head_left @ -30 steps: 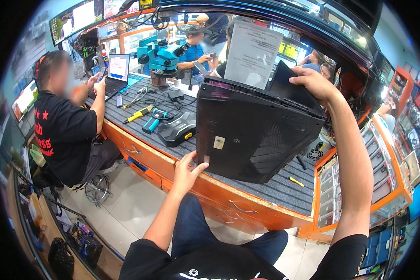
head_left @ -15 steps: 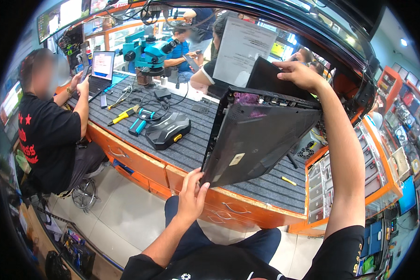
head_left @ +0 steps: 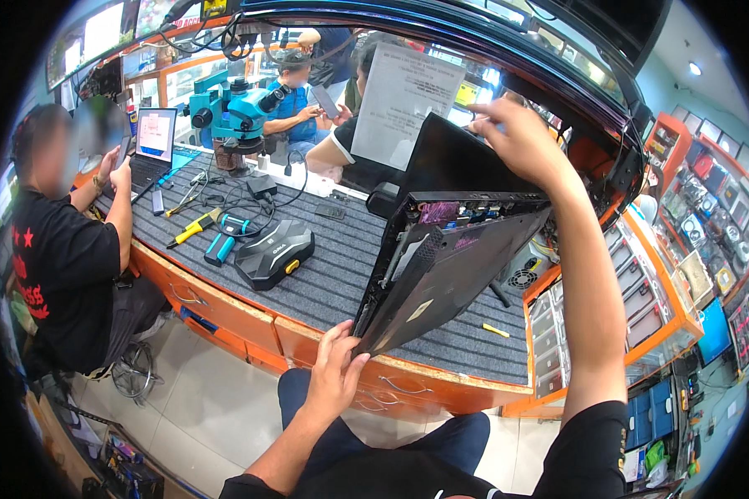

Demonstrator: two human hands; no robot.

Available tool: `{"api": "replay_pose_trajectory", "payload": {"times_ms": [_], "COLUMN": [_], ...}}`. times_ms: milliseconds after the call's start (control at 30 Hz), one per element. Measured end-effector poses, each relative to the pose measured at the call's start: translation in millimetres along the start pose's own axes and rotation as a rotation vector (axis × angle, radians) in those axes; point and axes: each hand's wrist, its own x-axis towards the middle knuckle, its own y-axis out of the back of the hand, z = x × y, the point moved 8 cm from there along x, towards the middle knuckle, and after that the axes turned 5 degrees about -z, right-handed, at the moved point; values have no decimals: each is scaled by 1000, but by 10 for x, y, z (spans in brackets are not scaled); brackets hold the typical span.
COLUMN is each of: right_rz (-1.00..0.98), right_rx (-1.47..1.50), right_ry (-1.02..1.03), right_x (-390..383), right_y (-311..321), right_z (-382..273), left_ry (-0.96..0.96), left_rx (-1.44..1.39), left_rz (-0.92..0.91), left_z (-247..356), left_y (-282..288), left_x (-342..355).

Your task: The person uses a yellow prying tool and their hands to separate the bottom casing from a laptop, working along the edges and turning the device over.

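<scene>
A black laptop (head_left: 449, 287) is tilted up on its edge above the bench, its underside facing me. Along its left side the bottom cover stands apart from the frame, and purple material and inner parts show at the upper edge. Behind it rises the dark screen (head_left: 462, 166). My left hand (head_left: 334, 366) grips the laptop's lower left corner between thumb and fingers. At the top of the screen, my right hand (head_left: 520, 141) has its fingers apart, slightly blurred; whether they touch the screen's edge is unclear.
On the ribbed grey mat (head_left: 341, 274) lie a black case (head_left: 275, 254), a yellow-black tool (head_left: 195, 228), a teal-black tool (head_left: 221, 248), cables and a yellow stick (head_left: 496, 330). A teal microscope (head_left: 237, 112) stands behind. A person (head_left: 66, 241) sits left beside another laptop (head_left: 154, 141). A glass display case (head_left: 632, 291) stands right.
The laptop has tilted, showing more of the screen and the gap along its left edge. My right hand's fingers have shifted to the screen's upper edge. The view has swung slightly right.
</scene>
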Motion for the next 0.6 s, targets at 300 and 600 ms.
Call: {"api": "replay_pose_trajectory", "payload": {"times_ms": [300, 600], "right_rz": [346, 609], "right_rx": [314, 445], "right_ry": [259, 290], "right_x": [-1307, -1352], "right_y": [-38, -155], "right_z": [-1505, -1417], "left_ry": [-37, -728], "left_rx": [55, 185], "left_rz": [11, 69], "left_z": [128, 1758], "left_y": [223, 979], "left_x": [117, 1403]}}
